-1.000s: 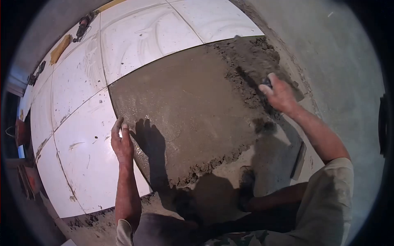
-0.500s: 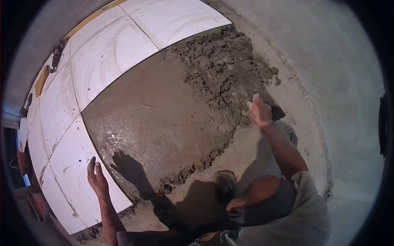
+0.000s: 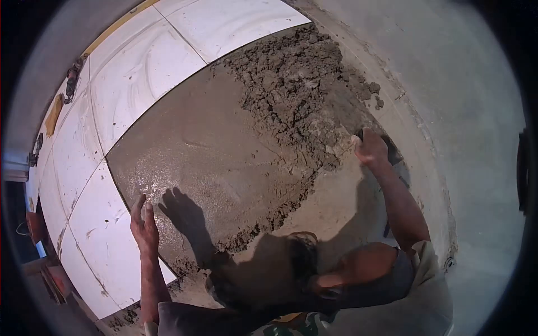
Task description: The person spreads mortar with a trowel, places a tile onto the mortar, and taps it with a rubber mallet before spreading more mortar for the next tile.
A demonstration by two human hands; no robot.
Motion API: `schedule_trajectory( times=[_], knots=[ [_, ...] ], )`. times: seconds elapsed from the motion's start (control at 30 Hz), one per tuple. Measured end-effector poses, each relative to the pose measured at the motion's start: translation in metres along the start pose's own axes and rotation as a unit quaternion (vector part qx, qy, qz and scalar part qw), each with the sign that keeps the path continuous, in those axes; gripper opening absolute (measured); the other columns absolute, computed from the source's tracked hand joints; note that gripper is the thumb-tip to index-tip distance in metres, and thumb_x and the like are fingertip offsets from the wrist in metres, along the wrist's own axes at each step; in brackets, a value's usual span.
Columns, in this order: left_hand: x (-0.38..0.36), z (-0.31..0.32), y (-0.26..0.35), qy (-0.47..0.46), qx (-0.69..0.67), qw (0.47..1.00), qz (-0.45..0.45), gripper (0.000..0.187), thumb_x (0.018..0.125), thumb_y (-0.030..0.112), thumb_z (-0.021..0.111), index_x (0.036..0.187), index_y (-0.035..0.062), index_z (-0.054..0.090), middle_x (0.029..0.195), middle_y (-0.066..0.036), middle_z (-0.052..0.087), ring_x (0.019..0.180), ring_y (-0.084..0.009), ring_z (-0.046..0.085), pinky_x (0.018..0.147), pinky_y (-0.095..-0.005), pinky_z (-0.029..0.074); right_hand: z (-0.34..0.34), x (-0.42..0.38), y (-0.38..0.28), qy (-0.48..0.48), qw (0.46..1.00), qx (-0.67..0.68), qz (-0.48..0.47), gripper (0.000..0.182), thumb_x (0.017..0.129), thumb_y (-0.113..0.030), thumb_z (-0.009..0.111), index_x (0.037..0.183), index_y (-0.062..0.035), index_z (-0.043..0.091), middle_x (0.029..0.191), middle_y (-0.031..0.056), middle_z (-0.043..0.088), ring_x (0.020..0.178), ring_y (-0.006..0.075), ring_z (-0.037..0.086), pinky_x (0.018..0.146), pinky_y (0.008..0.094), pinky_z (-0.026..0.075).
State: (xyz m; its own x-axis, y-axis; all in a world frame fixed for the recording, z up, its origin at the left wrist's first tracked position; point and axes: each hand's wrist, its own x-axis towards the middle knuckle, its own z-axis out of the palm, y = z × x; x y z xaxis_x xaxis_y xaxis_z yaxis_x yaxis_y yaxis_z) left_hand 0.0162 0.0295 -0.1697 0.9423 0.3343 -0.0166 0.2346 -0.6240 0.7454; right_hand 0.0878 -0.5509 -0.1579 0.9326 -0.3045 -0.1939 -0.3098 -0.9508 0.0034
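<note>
My right hand (image 3: 372,148) is closed round the handle of a trowel, at the right edge of the mortar bed. The long flat blade of the trowel (image 3: 393,150) shows partly as a dark strip beyond my knuckles; the rest blends with the mortar. Loose, crumbly mortar (image 3: 288,75) is heaped just beyond it. My left hand (image 3: 144,227) is raised with its fingers stretched out, holding nothing, near the border between a white tile and the smooth wet mortar (image 3: 196,134). Its shadow falls on the mortar.
Large white tiles (image 3: 143,73) border the mortar on the left and far side. A power tool (image 3: 73,78) and a yellowish piece (image 3: 54,115) lie along their far left edge. A grey wall (image 3: 471,112) rises on the right. My bent knee (image 3: 370,262) is close below the mortar.
My right hand has moved right and slightly up in view with the trowel. My left hand has shifted a little right, fingers still stretched. The view has shifted slightly.
</note>
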Motion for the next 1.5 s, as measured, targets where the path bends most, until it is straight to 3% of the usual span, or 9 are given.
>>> schedule_trajectory(
  times=[0.17, 0.27, 0.33, 0.37, 0.43, 0.8, 1.0, 1.1, 1.5],
  knots=[
    [-0.008, -0.009, -0.014, 0.003, 0.017, 1.0, -0.013, 0.037, 0.096, 0.02, 0.052, 0.125, -0.0028, 0.055, 0.125, -0.019, 0.058, 0.121, -0.029, 0.052, 0.105, -0.0376, 0.037, 0.046, 0.029, 0.003, 0.055, 0.997, 0.022, -0.047, 0.04, 0.087, -0.035, 0.058, 0.1, 0.0024, 0.051, 0.083, 0.0241, 0.065, 0.082, 0.0414, 0.064, 0.072, 0.0484, 0.051],
    [-0.006, -0.01, -0.003, -0.001, 0.027, 1.0, 0.005, 0.036, 0.096, 0.02, 0.052, 0.124, -0.0026, 0.056, 0.125, -0.019, 0.058, 0.121, -0.0289, 0.052, 0.104, -0.0378, 0.037, 0.044, 0.029, -0.016, 0.07, 0.988, 0.101, -0.09, 0.04, 0.088, -0.035, 0.06, 0.09, 0.0036, 0.053, 0.072, 0.0205, 0.064, 0.065, 0.0353, 0.066, 0.059, 0.044, 0.051],
    [-0.002, -0.011, -0.01, 0.001, 0.022, 1.0, 0.018, 0.036, 0.096, 0.02, 0.052, 0.125, -0.0015, 0.055, 0.125, -0.018, 0.058, 0.121, -0.0287, 0.052, 0.104, -0.038, 0.038, 0.0, 0.006, -0.034, -0.121, 0.931, 0.345, 0.01, 0.036, 0.088, -0.033, 0.061, 0.079, 0.0009, 0.056, 0.062, 0.0133, 0.06, 0.047, 0.0239, 0.059, 0.046, 0.0376, 0.047],
    [-0.002, -0.01, -0.012, 0.0, 0.023, 1.0, 0.015, 0.036, 0.096, 0.02, 0.053, 0.125, -0.0009, 0.055, 0.125, -0.018, 0.059, 0.121, -0.0288, 0.052, 0.104, -0.0382, 0.038, 0.003, 0.002, -0.032, -0.122, 0.931, 0.343, 0.008, 0.036, 0.088, -0.033, 0.061, 0.079, 0.0009, 0.056, 0.062, 0.0133, 0.06, 0.047, 0.0239, 0.059, 0.046, 0.0376, 0.047],
    [-0.008, -0.007, -0.02, 0.002, 0.024, 1.0, 0.005, 0.036, 0.096, 0.02, 0.053, 0.125, -0.0004, 0.055, 0.125, -0.018, 0.059, 0.121, -0.0288, 0.053, 0.104, -0.0384, 0.038, 0.008, 0.0, -0.024, -0.186, 0.848, 0.485, 0.105, 0.032, 0.088, -0.031, 0.062, 0.079, -0.0004, 0.058, 0.057, 0.0075, 0.056, 0.039, 0.0154, 0.051, 0.039, 0.0317, 0.04],
    [-0.005, -0.019, -0.028, 0.027, 0.076, 0.996, 0.037, 0.036, 0.094, 0.024, 0.055, 0.121, 0.0011, 0.058, 0.123, -0.02, 0.058, 0.118, -0.0337, 0.054, 0.101, -0.0402, 0.04, -0.034, -0.015, -0.044, -0.174, 0.868, 0.464, 0.033, 0.031, 0.088, -0.032, 0.06, 0.081, -0.0023, 0.055, 0.059, 0.0054, 0.053, 0.042, 0.0136, 0.049, 0.041, 0.0293, 0.038],
    [-0.001, -0.023, -0.038, 0.042, 0.036, 0.998, 0.023, 0.035, 0.094, 0.024, 0.054, 0.121, 0.0023, 0.058, 0.122, -0.02, 0.058, 0.117, -0.0339, 0.054, 0.101, -0.0405, 0.04, -0.061, -0.01, -0.147, -0.306, 0.803, 0.502, -0.095, 0.031, 0.091, -0.035, 0.056, 0.088, -0.0045, 0.054, 0.067, 0.0029, 0.054, 0.05, 0.0104, 0.051, 0.043, 0.0286, 0.041],
    [0.001, -0.028, -0.046, 0.051, 0.025, 0.998, 0.018, 0.034, 0.094, 0.021, 0.054, 0.122, 0.0025, 0.058, 0.122, -0.019, 0.059, 0.117, -0.0332, 0.054, 0.101, -0.0396, 0.04, -0.057, 0.0, -0.213, -0.315, 0.837, 0.43, -0.124, 0.031, 0.092, -0.035, 0.056, 0.09, -0.0043, 0.054, 0.067, 0.002, 0.053, 0.05, 0.0106, 0.05, 0.044, 0.0283, 0.042],
    [0.001, -0.046, -0.065, 0.089, -0.017, 0.996, -0.008, 0.036, 0.094, 0.023, 0.055, 0.122, 0.001, 0.058, 0.121, -0.017, 0.06, 0.115, -0.0275, 0.057, 0.098, -0.0361, 0.043, 0.005, -0.068, -0.435, -0.334, 0.798, 0.453, -0.217, 0.031, 0.091, -0.031, 0.06, 0.087, -0.0016, 0.052, 0.069, 0.004, 0.056, 0.052, 0.0107, 0.053, 0.045, 0.0271, 0.042]
  ],
)
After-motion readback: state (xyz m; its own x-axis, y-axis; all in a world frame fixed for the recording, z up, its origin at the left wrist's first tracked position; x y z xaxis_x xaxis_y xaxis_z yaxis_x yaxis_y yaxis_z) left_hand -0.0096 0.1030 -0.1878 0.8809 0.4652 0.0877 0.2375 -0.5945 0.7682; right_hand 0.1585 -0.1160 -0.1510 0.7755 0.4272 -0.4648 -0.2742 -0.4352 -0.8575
